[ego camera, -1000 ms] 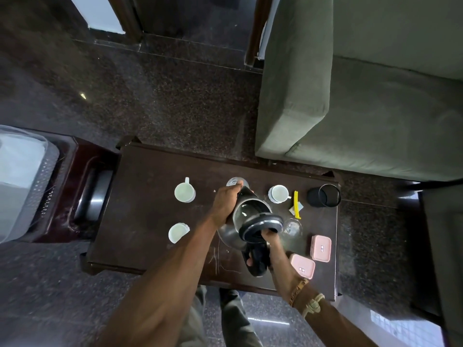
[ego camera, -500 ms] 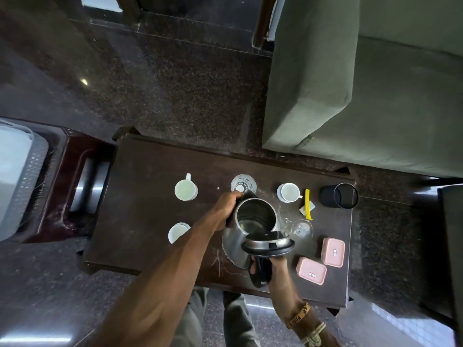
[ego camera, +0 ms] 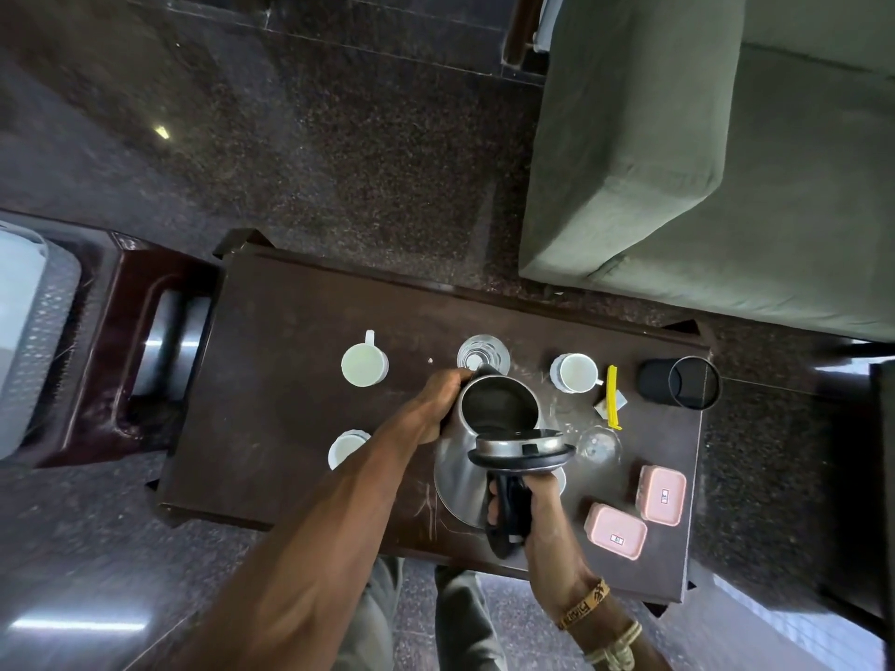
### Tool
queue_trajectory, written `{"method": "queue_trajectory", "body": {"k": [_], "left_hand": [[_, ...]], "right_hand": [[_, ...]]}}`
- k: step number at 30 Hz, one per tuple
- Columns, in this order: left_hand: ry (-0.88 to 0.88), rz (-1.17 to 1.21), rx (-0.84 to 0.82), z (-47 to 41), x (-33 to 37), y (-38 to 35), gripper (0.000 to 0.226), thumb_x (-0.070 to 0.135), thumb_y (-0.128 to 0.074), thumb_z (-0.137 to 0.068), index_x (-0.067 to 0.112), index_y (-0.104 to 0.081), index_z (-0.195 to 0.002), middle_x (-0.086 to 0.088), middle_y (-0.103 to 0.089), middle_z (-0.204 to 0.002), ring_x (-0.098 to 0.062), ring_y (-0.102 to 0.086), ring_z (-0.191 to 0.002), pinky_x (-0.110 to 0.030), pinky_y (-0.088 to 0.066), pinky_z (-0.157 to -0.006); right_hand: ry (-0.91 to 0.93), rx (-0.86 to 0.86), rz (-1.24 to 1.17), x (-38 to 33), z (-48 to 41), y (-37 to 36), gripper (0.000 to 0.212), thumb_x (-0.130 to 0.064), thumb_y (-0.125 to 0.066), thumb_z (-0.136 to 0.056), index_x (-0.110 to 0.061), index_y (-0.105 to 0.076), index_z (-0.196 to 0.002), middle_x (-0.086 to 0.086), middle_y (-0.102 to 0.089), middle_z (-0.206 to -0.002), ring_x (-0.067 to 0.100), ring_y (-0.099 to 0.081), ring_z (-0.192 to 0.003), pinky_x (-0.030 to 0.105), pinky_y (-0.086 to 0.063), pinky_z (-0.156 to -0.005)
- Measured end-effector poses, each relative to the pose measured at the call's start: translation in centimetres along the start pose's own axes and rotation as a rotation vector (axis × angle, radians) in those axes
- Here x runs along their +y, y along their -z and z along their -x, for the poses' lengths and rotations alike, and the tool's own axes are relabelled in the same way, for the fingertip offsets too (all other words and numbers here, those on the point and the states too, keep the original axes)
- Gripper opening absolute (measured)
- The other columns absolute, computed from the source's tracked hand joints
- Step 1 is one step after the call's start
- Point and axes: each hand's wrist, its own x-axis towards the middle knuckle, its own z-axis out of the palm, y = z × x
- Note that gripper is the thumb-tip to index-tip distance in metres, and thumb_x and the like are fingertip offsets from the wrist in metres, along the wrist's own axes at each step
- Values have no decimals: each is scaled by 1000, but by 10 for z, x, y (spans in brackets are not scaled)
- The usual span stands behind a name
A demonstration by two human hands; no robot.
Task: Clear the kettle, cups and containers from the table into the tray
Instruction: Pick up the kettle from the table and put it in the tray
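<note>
Both my hands are holding the kettle (ego camera: pixel 499 404) at the middle of the worktop (ego camera: pixel 281 380).
My right hand (ego camera: pixel 537 501) is clamping round its black handle; my left hand (ego camera: pixel 436 404) is curling against its steel side by the spout; its lid (ego camera: pixel 520 450) is standing open; a white cup (ego camera: pixel 364 364) is sitting to its left; two pink containers (ego camera: pixel 615 531) are lying to its right.

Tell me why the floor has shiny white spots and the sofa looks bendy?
Head view: the polished floor reflects lights as glare spots; the wide-angle lens bows the sofa and the table edges; the kettle at the centre looks sharp, not blurred.
</note>
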Motion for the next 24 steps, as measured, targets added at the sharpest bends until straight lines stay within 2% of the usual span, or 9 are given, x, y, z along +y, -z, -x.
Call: {"method": "queue_trajectory", "body": {"k": [3,6,8,12,16,20,24], "left_hand": [[24,-17,3,-5,1,3,29,29,-53,-92,11,-73,-81,-7,-72,-78,-19,-65,-71,-31,-50,-74],[42,-40,26,-8,5,4,30,28,-51,-92,13,-72,-76,-6,-72,-76,-18,-64,-68,-30,-49,-70],[64,-57,39,-12,7,5,32,27,-50,-92,14,-71,-72,-5,-71,-72,-18,-64,-67,-29,-49,-67],[104,-104,55,-16,9,4,45,25,-53,-93,16,-64,-51,1,-65,-54,-15,-57,-58,-27,-44,-59],[133,-126,67,-24,6,9,32,24,-53,-90,16,-62,-61,-1,-65,-61,-18,-58,-65,-27,-45,-64],[159,-160,62,-32,4,14,24,28,-53,-85,16,-65,-70,-7,-68,-81,-23,-60,-83,-32,-46,-79],[180,-178,98,-34,0,17,25,37,-53,-84,18,-65,-74,-8,-68,-95,-22,-61,-91,-32,-46,-85]], "right_hand": [[28,14,-38,-6,11,-6,44,-63,-54,-76,-22,-70,-76,8,-61,-74,25,-53,-66,38,-41,-64],[-35,52,-71,-25,14,-16,45,-58,-55,-72,-16,-70,-65,9,-60,-64,25,-51,-55,34,-40,-58],[-64,55,-115,-38,19,-21,47,-56,-53,-70,-11,-68,-65,9,-59,-58,23,-51,-47,29,-41,-52],[-61,-24,-189,-58,40,-26,71,-75,-51,-60,-8,-65,-78,9,-58,-63,17,-52,-51,27,-45,-51],[-123,-42,-189,-72,45,-32,84,-82,-51,-49,-5,-60,-81,10,-54,-65,17,-49,-52,23,-45,-49],[-172,-17,-205,-79,42,-36,86,-82,-52,-47,-4,-57,-83,12,-50,-67,17,-47,-51,23,-42,-48],[-212,-22,-205,-82,41,-38,84,-82,-53,-46,-5,-57,-79,12,-51,-66,18,-48,-51,22,-42,-49]]}}
